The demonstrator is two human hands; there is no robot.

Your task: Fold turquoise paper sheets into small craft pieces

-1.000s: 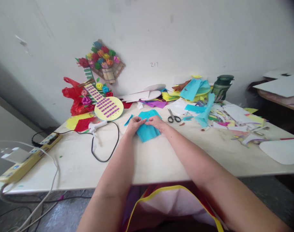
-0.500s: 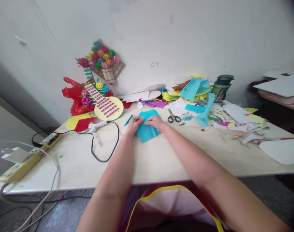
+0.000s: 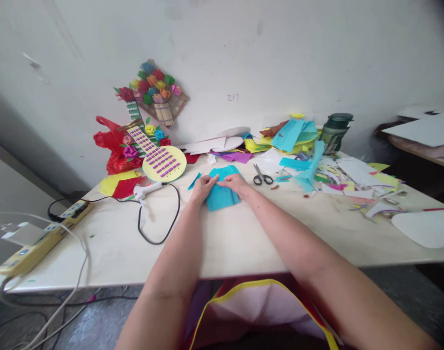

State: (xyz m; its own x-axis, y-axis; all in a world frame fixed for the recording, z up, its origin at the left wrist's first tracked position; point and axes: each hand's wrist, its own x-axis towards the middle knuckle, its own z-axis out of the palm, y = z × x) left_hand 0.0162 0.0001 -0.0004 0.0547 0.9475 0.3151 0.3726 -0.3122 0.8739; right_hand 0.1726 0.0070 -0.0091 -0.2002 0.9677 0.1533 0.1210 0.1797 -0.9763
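Observation:
A piece of blue crepe paper (image 3: 223,197) lies between my hands at the middle of the table, creased across its face. My left hand (image 3: 204,187) pinches it on the left side, with thumb and fingers pressed together. From the right, my right hand (image 3: 234,184) pinches the same paper, its fingertips close to those of the left. A narrow blue paper strip (image 3: 194,181) rests just left of my left hand. Scissors with black handles (image 3: 262,177) lie a little beyond my right hand.
A white glue gun (image 3: 147,190) with a looping black cord lies left, near a yellow power strip (image 3: 48,236). Behind it stands a yellow paper guitar (image 3: 164,164) with paper flowers. Paper scraps (image 3: 349,180) and a green bottle (image 3: 336,132) occupy the right side.
The near edge of the blue crepe paper has shifted slightly up and now lies straighter, its pointed lower corner gone. Both hands stay almost in place.

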